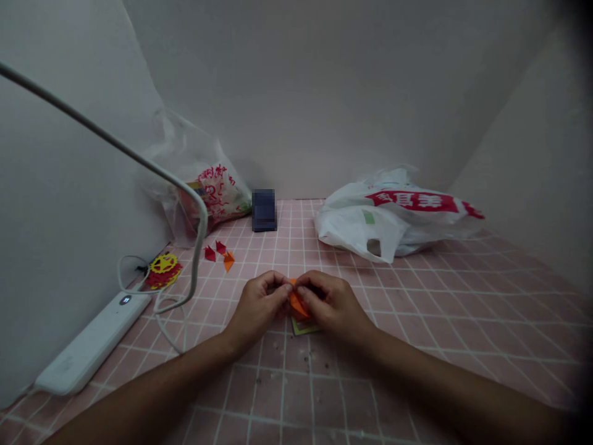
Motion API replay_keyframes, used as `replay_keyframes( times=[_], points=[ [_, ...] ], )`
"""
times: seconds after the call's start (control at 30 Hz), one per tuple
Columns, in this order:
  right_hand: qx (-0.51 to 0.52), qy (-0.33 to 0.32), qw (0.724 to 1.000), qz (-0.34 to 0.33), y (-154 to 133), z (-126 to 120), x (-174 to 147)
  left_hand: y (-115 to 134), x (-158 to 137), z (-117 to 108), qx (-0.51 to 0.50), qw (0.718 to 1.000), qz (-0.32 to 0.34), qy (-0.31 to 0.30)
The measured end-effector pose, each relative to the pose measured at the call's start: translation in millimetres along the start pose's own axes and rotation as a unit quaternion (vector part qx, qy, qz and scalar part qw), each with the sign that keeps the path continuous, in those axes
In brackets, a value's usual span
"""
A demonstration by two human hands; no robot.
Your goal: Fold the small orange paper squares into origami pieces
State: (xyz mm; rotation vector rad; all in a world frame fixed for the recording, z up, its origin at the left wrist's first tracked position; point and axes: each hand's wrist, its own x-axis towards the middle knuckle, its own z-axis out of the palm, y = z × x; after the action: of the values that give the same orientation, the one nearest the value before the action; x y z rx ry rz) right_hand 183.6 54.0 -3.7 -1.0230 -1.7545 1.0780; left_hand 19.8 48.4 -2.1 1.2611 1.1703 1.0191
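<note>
A piece of folded orange paper is pinched between both hands at the middle of the table. My left hand is closed on its left edge, thumb and fingertips together. From the other side my right hand grips it the same way, its fingers covering part of the paper. Beneath the hands lies a small yellow-green card or pad, mostly hidden. Off to the left sit small folded paper figures: two red ones and an orange one.
A white power strip lies along the left wall, with a cable arching across the left side. Red and yellow gear-shaped pieces lie beside it. Behind are a clear plastic bag, a dark phone-like object and a white plastic bag.
</note>
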Motion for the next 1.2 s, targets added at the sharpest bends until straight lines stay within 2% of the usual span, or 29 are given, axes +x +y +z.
replay_keyframes(
  times=[0.17,0.3,0.97,1.2],
  points=[
    [0.150,-0.011,0.983,0.106,5.8,2.8,6.4,-0.6,0.3,0.4,0.024,0.999,0.026,-0.002],
    [0.185,-0.036,0.971,0.146,7.1,3.4,7.7,0.1,-1.0,0.6,0.054,0.997,0.048,0.012],
    [0.199,-0.030,0.963,0.178,1.7,0.3,6.7,2.3,0.9,-1.1,0.010,0.999,0.011,-0.042],
    [0.183,-0.039,0.969,0.159,3.0,0.6,6.4,4.2,1.2,-0.1,0.025,0.999,0.020,-0.016]
  ],
)
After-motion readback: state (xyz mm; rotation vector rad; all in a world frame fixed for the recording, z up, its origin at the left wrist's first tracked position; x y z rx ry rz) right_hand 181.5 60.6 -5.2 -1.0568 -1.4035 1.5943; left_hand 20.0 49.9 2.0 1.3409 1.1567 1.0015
